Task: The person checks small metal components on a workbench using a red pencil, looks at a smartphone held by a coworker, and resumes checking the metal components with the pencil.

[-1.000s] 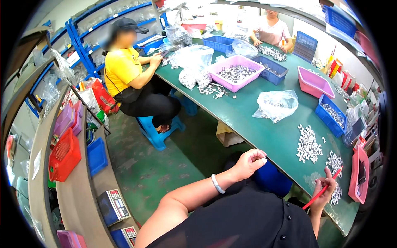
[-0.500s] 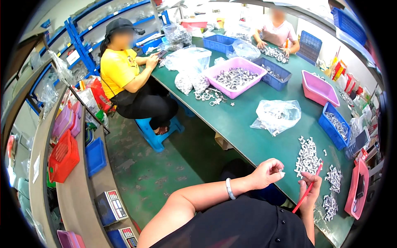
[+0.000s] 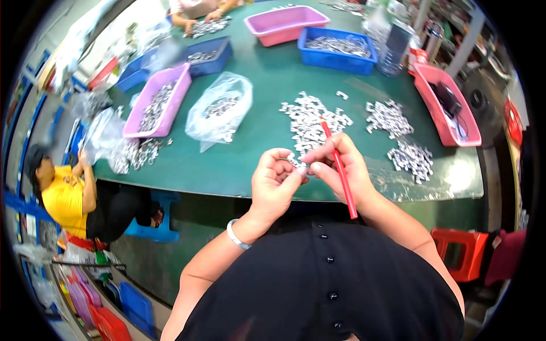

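My left hand (image 3: 272, 187) pinches a small silvery metal part (image 3: 294, 161) between thumb and fingers, just over the near edge of the green table (image 3: 261, 122). The fingertips of my right hand (image 3: 355, 176) meet that part from the other side. A red pencil (image 3: 344, 184) lies slantwise in my right hand, its tip pointing away from me. Right beyond both hands spreads a heap of similar small metal parts (image 3: 307, 122). Two smaller heaps lie to the right, one farther off (image 3: 388, 118) and one nearer (image 3: 410, 161).
A clear plastic bag (image 3: 219, 111) with metal parts lies left of the heap. Pink bins (image 3: 183, 85) and blue bins (image 3: 338, 63) stand farther back. At right are a pink tray (image 3: 469, 128) and a red stool (image 3: 452, 267). A person in yellow (image 3: 65, 196) sits at left; another's hands (image 3: 213, 15) work at the far side.
My view has swung to the right, so the table now lies straight ahead. My hands, apart before, have come together at the small metal part. The pencil stays in my right hand.
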{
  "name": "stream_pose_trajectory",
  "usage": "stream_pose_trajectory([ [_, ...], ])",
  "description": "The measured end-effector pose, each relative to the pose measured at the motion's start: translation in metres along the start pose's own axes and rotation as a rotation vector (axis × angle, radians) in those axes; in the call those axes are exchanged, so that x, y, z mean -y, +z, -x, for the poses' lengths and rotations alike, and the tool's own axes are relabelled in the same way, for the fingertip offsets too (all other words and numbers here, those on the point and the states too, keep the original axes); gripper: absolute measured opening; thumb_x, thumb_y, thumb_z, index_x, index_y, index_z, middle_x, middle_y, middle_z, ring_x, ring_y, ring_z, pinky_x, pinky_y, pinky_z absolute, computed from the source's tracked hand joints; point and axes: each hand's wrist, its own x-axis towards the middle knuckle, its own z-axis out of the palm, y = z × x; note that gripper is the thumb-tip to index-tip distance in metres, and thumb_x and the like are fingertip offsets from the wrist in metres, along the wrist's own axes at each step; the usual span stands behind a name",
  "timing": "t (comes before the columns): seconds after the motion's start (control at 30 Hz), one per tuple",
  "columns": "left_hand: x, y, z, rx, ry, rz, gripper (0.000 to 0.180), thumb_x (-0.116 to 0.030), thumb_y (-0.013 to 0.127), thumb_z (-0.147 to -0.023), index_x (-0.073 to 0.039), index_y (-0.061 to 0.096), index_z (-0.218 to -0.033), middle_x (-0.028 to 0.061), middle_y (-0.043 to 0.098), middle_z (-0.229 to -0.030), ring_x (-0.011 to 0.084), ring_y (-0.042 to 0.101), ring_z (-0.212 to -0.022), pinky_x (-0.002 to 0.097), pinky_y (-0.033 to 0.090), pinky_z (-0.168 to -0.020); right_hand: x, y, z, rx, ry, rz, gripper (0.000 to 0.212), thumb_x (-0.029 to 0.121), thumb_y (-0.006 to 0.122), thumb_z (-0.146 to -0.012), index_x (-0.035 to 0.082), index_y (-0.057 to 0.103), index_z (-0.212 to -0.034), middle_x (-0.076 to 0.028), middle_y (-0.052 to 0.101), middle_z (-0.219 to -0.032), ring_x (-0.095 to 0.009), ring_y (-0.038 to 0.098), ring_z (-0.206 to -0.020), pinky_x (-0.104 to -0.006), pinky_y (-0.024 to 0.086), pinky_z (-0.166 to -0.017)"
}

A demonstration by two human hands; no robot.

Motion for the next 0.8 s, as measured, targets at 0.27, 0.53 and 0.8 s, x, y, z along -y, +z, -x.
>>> stream_pose_trajectory([
  [0.27, 0.015, 0.033, -0.007, 0.139, -0.046, -0.052, 0.029, 0.005, 0.053, -0.081, -0.003, 0.039, -0.105, 0.0089, 0.059, -0.078, 0.0172, 0.061, -0.073, 0.0298, 0.052, -0.07, 0.008, -0.035, 0.017, -0.095, 0.038, -0.096, 0.021, -0.008, 0.053, -0.079, 0.003, 0.038, -0.089, -0.009, 0.055, -0.083, -0.012, 0.056, -0.074, -0.0264, 0.049, -0.062],
  [0.53, 0.01, 0.033, -0.01, 0.213, -0.217, 0.054, 0.013, -0.009, 0.039, -0.091, -0.005, 0.043, -0.103, 0.0151, 0.062, -0.088, 0.0228, 0.064, -0.078, 0.0332, 0.052, -0.074, 0.015, -0.046, 0.02, -0.151, 0.154, -0.244, 0.023, -0.004, 0.057, -0.078, 0.004, 0.039, -0.091, -0.006, 0.053, -0.079, -0.009, 0.052, -0.072, -0.0237, 0.046, -0.062],
  [0.8, 0.01, 0.031, -0.009, 0.167, -0.256, 0.135, 0.013, -0.009, 0.04, -0.091, -0.002, 0.044, -0.102, 0.0156, 0.061, -0.091, 0.0223, 0.063, -0.082, 0.0329, 0.052, -0.075, 0.007, -0.045, 0.015, -0.158, 0.171, -0.232, 0.024, -0.004, 0.058, -0.078, 0.005, 0.04, -0.091, -0.004, 0.054, -0.079, -0.008, 0.052, -0.072, -0.0226, 0.045, -0.062],
])
